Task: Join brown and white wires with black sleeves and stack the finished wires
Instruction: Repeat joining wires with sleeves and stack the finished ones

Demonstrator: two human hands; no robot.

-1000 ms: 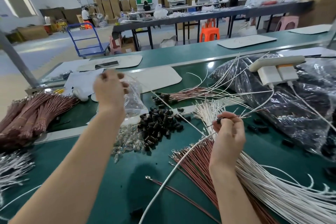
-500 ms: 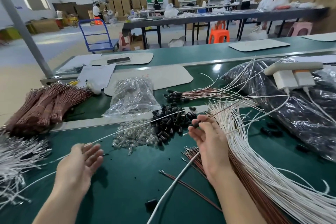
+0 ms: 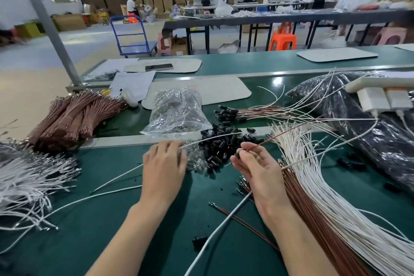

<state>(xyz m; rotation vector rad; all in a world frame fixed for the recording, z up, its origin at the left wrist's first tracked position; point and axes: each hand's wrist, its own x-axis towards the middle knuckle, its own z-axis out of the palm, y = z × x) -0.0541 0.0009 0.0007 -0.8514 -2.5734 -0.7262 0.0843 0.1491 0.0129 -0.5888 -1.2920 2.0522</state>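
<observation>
Black sleeve (image 3: 238, 155) pinched in right hand (image 3: 257, 171); left hand (image 3: 164, 163) rests on white wire (image 3: 212, 138)

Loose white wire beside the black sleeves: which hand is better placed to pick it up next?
Left. The left hand lies over that thin white wire; the right hand is busy, pinching a thin brown wire.

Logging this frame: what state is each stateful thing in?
Left hand: flat, resting on a white wire.
Right hand: pinching a brown wire, black sleeve at fingertips.
Finished wires: sleeved, stacked.
Plastic bag: lying slumped.
Phone: screen dark.
Chargers: plugged into power strip.
</observation>
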